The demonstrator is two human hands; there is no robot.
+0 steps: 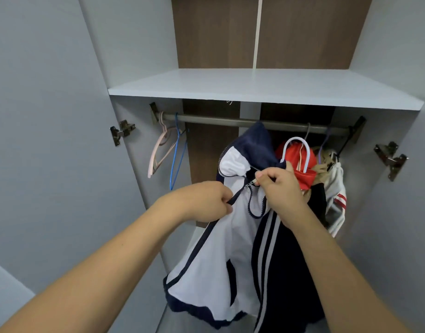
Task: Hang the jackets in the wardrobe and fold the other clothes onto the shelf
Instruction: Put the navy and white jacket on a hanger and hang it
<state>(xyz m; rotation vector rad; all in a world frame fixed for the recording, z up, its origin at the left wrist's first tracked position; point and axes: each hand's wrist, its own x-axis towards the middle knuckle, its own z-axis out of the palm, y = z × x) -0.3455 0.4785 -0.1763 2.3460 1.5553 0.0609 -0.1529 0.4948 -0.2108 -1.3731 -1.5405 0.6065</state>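
1. The navy-and-white jacket (221, 248) hangs in front of the open wardrobe (50, 116), its long axis running top to bottom, hood up near the rail (230, 120) and hem down toward the wardrobe floor; its front is open, the white lining facing the camera.
2. The left hand (206, 200) pinches the jacket's dark zipper edge between curled fingers and thumb.
3. The right hand (281, 188) pinches the zipper pull (253, 182) at the collar, fingers pressed together.
4. A white hanger (300, 150) rises just above the right hand, its hook below the rail and not on it.
5. Inside the wardrobe, to the right, a red garment (302, 176) and a white garment with red stripes (337, 200) hang from the rail.
6. At the rail's left end hang 2 bare hangers, a pink hanger (158, 150) and a blue hanger (177, 152).
7. The shelf (266, 87) above the rail is white.
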